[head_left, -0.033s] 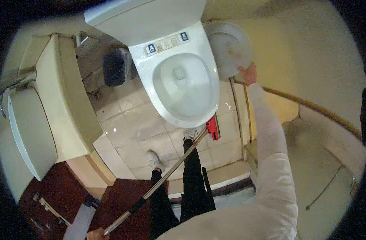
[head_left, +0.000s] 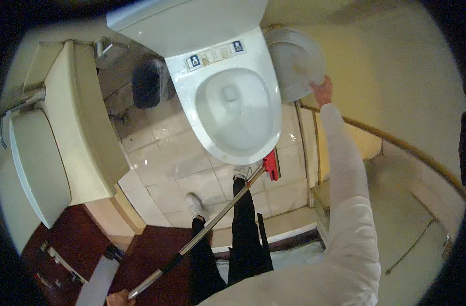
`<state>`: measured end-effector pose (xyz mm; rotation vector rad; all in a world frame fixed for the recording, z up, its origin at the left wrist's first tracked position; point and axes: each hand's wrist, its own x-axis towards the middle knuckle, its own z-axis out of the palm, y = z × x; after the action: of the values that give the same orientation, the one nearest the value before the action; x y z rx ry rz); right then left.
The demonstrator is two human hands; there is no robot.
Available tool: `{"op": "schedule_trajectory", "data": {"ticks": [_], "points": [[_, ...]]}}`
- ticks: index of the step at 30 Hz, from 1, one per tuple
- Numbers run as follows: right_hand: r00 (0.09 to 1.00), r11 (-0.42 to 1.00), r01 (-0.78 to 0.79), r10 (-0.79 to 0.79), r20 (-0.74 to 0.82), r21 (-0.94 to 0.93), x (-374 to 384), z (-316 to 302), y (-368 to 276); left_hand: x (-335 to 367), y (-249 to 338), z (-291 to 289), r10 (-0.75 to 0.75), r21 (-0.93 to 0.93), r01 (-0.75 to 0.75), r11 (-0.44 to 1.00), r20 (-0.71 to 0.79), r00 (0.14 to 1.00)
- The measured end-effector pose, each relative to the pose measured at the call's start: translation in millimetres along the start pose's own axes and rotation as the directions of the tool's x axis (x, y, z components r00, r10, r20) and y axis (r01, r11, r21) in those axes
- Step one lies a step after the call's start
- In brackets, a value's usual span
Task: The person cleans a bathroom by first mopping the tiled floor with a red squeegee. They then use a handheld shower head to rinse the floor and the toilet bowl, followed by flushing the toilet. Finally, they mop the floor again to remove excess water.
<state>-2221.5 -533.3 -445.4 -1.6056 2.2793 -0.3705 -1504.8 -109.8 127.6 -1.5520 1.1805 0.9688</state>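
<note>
My left hand (head_left: pixel 121 298), at the lower left edge, is closed round the end of a long metal handle. The handle belongs to a squeegee (head_left: pixel 205 232), whose red head (head_left: pixel 272 166) rests on the floor just below the front of the toilet bowl. My right hand (head_left: pixel 322 92) reaches up along the right side. Its fingers grip the near right rim of a round, shallow, whitish basin (head_left: pixel 289 56), which sits between the toilet and the wall. The toilet (head_left: pixel 238 143) stands in the middle with its bowl uncovered.
A dark bin (head_left: pixel 147 84) stands left of the toilet. Further left are a cream-coloured cabinet (head_left: pixel 77 122) and a white washbasin (head_left: pixel 36 163). Pale tiles (head_left: pixel 156 158) cover the floor around my shoes. A rail (head_left: pixel 365 124) runs along the right, above a tub-like area (head_left: pixel 396 219).
My right hand and the basin have shifted slightly to the right. My left hand and the handle's end have moved a little left. Both grips stay the same.
</note>
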Motion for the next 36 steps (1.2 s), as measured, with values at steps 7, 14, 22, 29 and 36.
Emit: {"op": "schedule_trajectory", "data": {"ticks": [7, 14, 22, 29, 36], "points": [[0.85, 0.892, -0.432, 0.452, -0.271, 0.13, 28.6, -0.7, -64.2, -15.4, -11.9, 18.5, -0.074, 0.152, 0.092, 0.984, -0.123, 0.99], [0.944, 0.957, -0.286, 0.29, -0.156, 0.045, 47.3, 7.8, -51.4, -23.1, 32.8, -10.5, 0.027, 0.364, 0.053, 0.93, -0.213, 0.977], [0.974, 0.975, -0.209, 0.201, -0.103, -0.078, 9.6, -16.3, -78.9, -14.3, 52.7, -27.1, -0.05, 0.171, 0.085, 0.982, -0.198, 0.979], [0.997, 0.996, 0.029, -0.035, -0.066, -0.087, -61.7, -112.6, -92.6, -8.4, 43.8, -16.3, 0.065, 0.275, 0.021, 0.961, -0.299, 0.952], [0.991, 0.975, -0.112, 0.124, 0.052, -0.192, -123.6, -214.5, -80.5, 3.4, 31.9, 2.9, 0.168, 0.319, -0.024, 0.947, -0.431, 0.886]]}}
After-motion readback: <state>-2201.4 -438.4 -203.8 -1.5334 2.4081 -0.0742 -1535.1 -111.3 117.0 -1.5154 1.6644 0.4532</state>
